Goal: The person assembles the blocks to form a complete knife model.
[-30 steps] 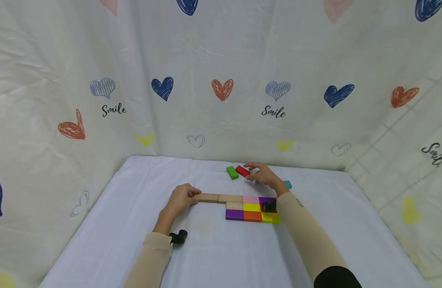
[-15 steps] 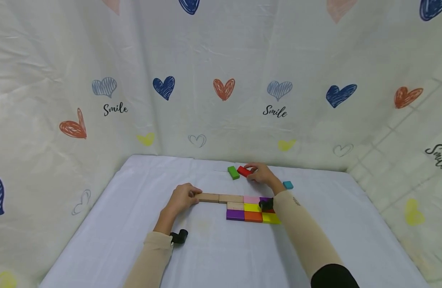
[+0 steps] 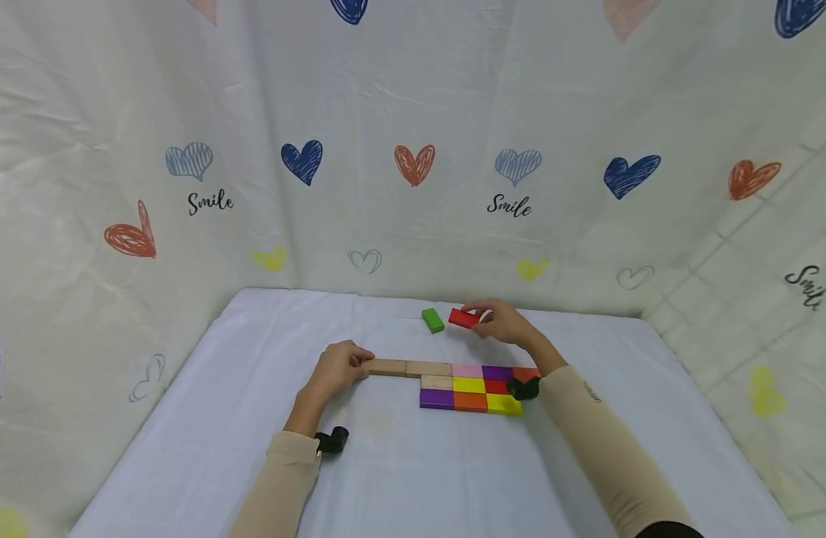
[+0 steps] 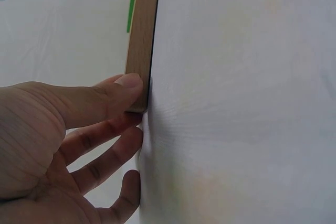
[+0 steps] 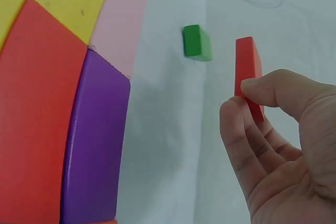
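Observation:
My left hand point(image 3: 335, 368) pinches the left end of a plain wooden block point(image 3: 386, 367), the outermost of a row. In the left wrist view its thumb lies on the end of that wooden block point(image 4: 140, 40), with the other fingers loosely bent beside it. Farther back, my right hand point(image 3: 505, 325) grips a red block point(image 3: 462, 318) by its right end. The right wrist view shows this red block point(image 5: 247, 59) between thumb and fingers. Just left of it is a green block point(image 3: 432, 320), apart from it.
Coloured blocks lie edge to edge in rows, among them a pink block point(image 3: 467, 371), a purple block point(image 3: 436, 399) and a yellow block point(image 3: 503, 404). They sit on a white-covered table point(image 3: 386, 471). A patterned curtain point(image 3: 453, 246) hangs right behind the table's far edge.
My right hand has taken hold of the red block and moved it slightly right, away from the green block. The forearm now hides the teal block. The left hand stays put.

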### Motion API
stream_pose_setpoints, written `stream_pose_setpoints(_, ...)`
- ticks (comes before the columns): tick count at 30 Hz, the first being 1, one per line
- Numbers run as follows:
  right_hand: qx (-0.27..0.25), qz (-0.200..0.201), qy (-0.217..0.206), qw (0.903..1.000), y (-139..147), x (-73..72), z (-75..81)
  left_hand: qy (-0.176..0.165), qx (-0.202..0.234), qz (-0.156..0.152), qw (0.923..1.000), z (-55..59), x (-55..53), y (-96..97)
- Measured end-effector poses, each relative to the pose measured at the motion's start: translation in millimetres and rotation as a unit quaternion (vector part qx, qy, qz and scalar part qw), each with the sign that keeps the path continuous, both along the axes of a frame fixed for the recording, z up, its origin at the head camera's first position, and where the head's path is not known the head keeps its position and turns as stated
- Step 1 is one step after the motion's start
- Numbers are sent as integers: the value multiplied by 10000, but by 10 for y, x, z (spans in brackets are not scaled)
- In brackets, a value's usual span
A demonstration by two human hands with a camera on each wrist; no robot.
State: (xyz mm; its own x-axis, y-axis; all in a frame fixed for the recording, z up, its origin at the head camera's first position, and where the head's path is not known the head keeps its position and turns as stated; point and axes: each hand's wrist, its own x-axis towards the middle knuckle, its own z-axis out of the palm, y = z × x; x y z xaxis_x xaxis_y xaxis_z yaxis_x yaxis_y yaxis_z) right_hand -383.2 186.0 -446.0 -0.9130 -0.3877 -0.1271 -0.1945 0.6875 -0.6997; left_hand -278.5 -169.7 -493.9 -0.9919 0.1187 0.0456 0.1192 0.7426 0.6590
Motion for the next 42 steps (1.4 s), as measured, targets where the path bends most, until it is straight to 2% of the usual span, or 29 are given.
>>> stream_pose_setpoints(3, -79, 284, 246, 9993, 62, 105, 65, 8, -1, 4, 10000, 0, -7, -4)
stream_pose_setpoints(7, -111, 492, 522, 9974, 131, 316, 133, 15, -25, -32, 10000, -10, -16, -13)
stream_pose_setpoints(15, -185, 848, 774, 9932, 214, 760, 158, 25, -30, 4, 10000, -2, -10, -33)
stream_pose_setpoints(20, -338, 975, 857, 9910, 214, 977, 101, 74, 1, 0, 10000, 1, -6, -40)
stream_pose_setpoints(26, -366, 1111, 896, 9891, 141, 1205, -51, 68, -20, 6, 10000, -24, -10, -35)
stream_pose_setpoints(34, -232, 1254, 711, 9893, -23, 1434, -210, 56, -20, -13, 10000, -34, -9, -20)
stream_pose_setpoints(42, -271, 1497, 719, 9857, -150, 1494, -346, 6, -14, -12, 10000, -19, -8, 4)
